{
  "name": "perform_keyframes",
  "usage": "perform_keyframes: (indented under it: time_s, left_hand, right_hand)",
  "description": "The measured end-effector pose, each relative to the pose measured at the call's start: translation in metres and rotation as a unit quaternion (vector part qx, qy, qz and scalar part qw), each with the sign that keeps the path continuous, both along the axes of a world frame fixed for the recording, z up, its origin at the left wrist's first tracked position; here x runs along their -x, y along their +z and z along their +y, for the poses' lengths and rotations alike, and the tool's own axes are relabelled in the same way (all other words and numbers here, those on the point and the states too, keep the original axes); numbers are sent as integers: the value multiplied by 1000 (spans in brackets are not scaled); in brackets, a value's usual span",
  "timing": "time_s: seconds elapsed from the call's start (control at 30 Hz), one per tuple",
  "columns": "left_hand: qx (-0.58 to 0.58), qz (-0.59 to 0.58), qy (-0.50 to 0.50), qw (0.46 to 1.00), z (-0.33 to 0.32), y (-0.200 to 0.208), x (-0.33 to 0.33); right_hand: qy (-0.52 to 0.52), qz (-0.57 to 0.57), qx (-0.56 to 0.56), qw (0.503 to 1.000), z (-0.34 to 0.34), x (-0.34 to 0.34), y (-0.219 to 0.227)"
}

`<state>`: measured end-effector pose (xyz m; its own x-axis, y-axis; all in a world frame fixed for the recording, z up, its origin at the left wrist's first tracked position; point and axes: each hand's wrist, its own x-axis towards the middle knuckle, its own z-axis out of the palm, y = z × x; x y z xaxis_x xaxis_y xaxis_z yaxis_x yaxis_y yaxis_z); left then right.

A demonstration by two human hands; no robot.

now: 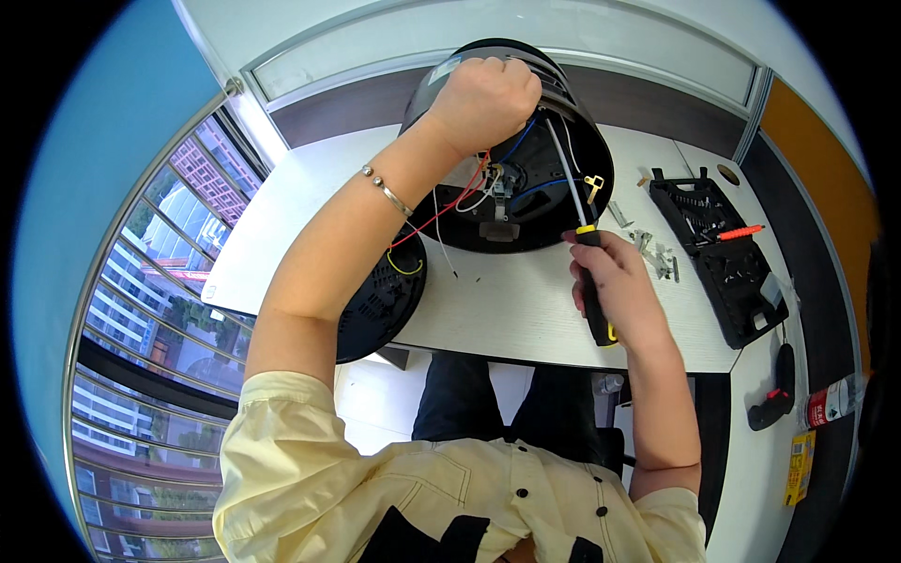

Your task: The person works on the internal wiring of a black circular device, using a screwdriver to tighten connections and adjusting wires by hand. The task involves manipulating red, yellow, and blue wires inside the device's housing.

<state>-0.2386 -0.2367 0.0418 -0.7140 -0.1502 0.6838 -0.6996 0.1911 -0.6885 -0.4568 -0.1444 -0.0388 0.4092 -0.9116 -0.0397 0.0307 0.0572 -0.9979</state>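
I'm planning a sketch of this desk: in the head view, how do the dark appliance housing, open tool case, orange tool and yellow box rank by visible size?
1. Dark appliance housing
2. Open tool case
3. Yellow box
4. Orange tool

Lighting: bright, mostly even. Daylight shows through the window [174, 328] at my left; the scene outside has a violet cast. White tabletop [469, 310] very pale. Interior of the black drum [549, 220] dark, fine detail lost. My left hand [488, 101] and right hand [617, 281] fairly crisp. Fisheye distortion strong: metal rail [95, 267] bows outward, corners fall to black.
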Motion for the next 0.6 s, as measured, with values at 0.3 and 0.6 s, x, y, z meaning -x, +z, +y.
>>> perform_keyframes:
  time_s: [0.3,0.6]
  left_hand:
    - [-6,4,-3,1000,1,1,-1]
    - [-5,2,2,1000,1,1,-1]
  right_hand:
    - [-72,134,243,958,-3,-5,-10]
    - [-314,445,544,638,0,-11,-19]
